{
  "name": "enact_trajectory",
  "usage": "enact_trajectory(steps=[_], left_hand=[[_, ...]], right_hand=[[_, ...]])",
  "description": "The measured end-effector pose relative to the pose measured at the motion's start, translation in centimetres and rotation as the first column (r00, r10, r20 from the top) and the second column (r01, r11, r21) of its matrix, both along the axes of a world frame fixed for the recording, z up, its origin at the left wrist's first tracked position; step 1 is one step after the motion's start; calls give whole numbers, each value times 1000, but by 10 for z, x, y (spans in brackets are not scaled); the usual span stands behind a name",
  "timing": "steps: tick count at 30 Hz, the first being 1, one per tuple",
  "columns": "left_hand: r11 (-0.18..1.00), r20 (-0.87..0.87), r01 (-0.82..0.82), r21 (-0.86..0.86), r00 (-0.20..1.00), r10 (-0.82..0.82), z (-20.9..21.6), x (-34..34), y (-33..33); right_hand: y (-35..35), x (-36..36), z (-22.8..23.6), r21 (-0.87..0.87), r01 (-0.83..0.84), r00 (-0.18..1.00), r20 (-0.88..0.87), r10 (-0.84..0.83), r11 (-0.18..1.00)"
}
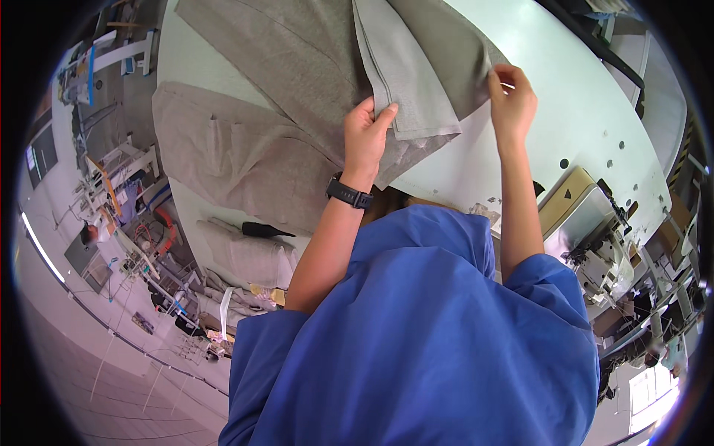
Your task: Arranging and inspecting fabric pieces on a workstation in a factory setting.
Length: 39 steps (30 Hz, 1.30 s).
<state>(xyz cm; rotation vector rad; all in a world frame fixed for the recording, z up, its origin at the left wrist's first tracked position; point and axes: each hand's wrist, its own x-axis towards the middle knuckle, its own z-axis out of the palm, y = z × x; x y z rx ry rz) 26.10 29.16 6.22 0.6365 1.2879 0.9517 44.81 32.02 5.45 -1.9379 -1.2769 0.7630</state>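
Grey-brown fabric [297,52] spreads over the far side of the white table. Pinched between thumb and fingers, a folded edge of this fabric is in my left hand [367,134], which wears a black watch [349,192] at the wrist. A lighter grey flap [416,93] hangs folded open just right of that hand. At the upper right, my right hand [513,100] closes its thumb and forefinger on the fabric's right edge. Another piece of grey-brown fabric [223,156] lies wrinkled to the left.
A black pointed tool [266,230] rests on fabric near my left forearm. Right of my right forearm stands a sewing machine [602,260] beside a tan and silver plate [576,212]. The white table [595,119] has several dark holes. Workshop equipment lines the left side.
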Motion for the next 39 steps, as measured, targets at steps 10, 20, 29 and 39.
enact_trajectory(steps=[10, 20, 29, 39], left_hand=[[998, -20, 14, -61, 1000, -15, 2, 13, -6], [999, -24, 6, 35, 1000, -5, 0, 19, -5], [999, -78, 52, -16, 996, -53, -4, 14, -5], [999, -22, 23, 23, 999, -23, 3, 22, -7]], right_hand=[[-21, -32, -13, -102, -499, 867, -65, 494, 861], [-6, -1, 6, 140, 38, 999, -14, -36, 989], [-10, 7, -9, -153, -349, 937, -49, 346, 924], [-30, -15, 6, 137, -369, 925, -45, 378, 919]])
